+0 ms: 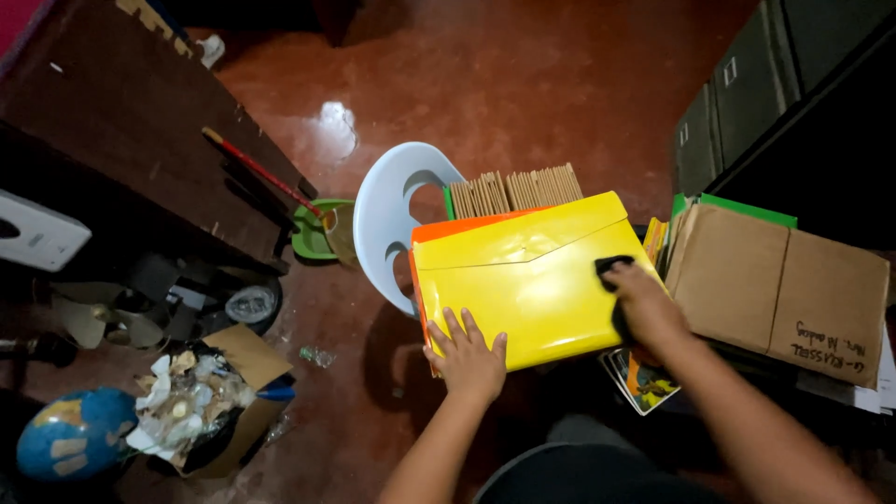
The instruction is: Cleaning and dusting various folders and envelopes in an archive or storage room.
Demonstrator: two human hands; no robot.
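From the head camera, your left hand (469, 362) lies flat, fingers spread, on the lower edge of the yellow envelope folder (523, 280), which rests on an orange folder (439, 233) above a white plastic chair (387, 215). Your right hand (644, 303) presses a dark cloth (611, 265) to the folder's right edge. At lower left, an open cardboard box (238, 359) holds crumpled paper scraps. Brown cardboard folders (779, 289) lie stacked at right.

A glossy yellow envelope folder (527, 280) lies over an orange folder (467, 227), a black cloth (611, 266) on its right edge. Far left stand a white chair (387, 219) and green dustpan (313, 233); near left, a blue globe (75, 434) on the red-brown floor (523, 84).
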